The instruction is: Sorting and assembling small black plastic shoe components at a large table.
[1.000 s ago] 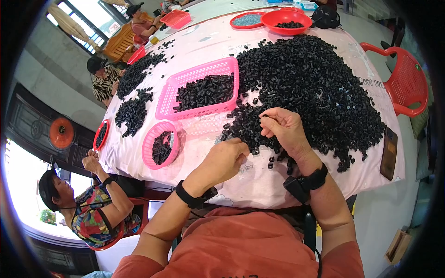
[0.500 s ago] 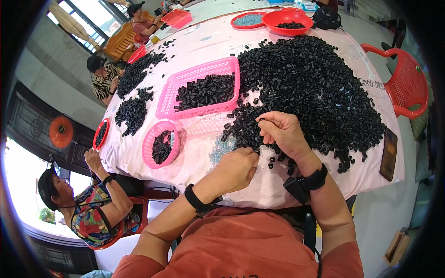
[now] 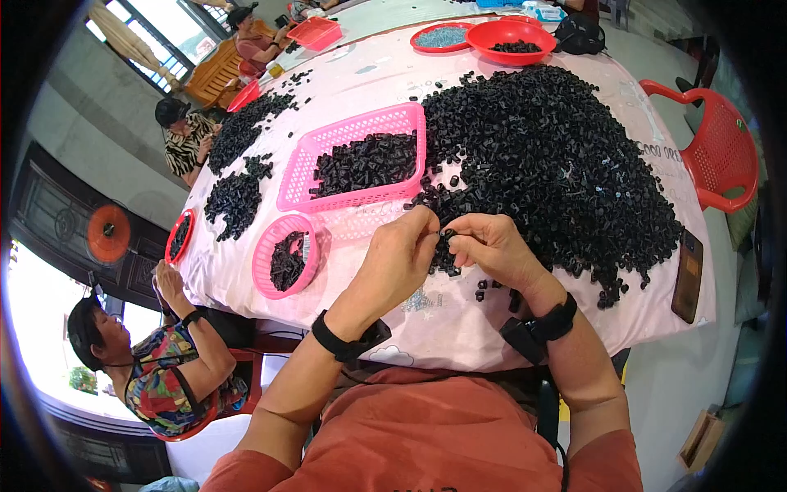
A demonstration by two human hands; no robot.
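— What's the table (image 3: 459, 328) like?

— It's covered with a pale pink cloth (image 3: 369, 74). A big heap of small black pieces (image 3: 557, 156) fills its right half and reaches almost to the near edge.

— And on the left?

— A pink rectangular basket (image 3: 348, 135) sits in the middle, partly filled with black pieces. A round pink basket (image 3: 266, 246) lies nearer the left edge, and a red dish (image 3: 179, 238) rests right on that edge. Two smaller black piles (image 3: 238, 193) lie beyond them.

— The far end?

— Two red bowls (image 3: 510, 33), side by side. A dark phone (image 3: 687, 275) lies at the right edge.
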